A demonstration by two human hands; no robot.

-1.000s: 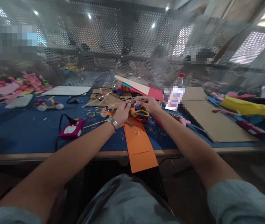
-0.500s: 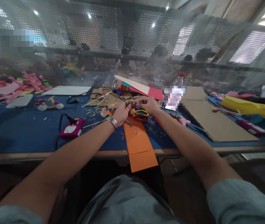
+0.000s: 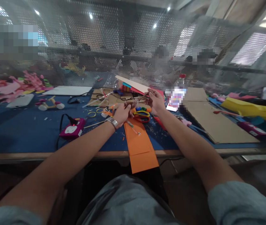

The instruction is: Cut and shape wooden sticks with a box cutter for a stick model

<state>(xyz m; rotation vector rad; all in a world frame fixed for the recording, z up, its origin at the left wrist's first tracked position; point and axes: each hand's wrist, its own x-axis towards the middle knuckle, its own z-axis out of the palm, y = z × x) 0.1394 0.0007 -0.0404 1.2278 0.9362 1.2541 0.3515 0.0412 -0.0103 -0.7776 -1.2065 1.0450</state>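
Both hands [image 3: 137, 107] pinch something too small to identify

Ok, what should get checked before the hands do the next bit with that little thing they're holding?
1. Left hand grips the small clear piece: ok.
2. Right hand pinches its far end: ok, though blurred.
3. What the piece is exactly: cannot tell.
4. Orange paper strip lies flat below the hands, hanging over the table edge: ok.
5. Scissors lie off the hands, on the table: ok.
6. Pink device with its cable stays apart from the hands: ok.
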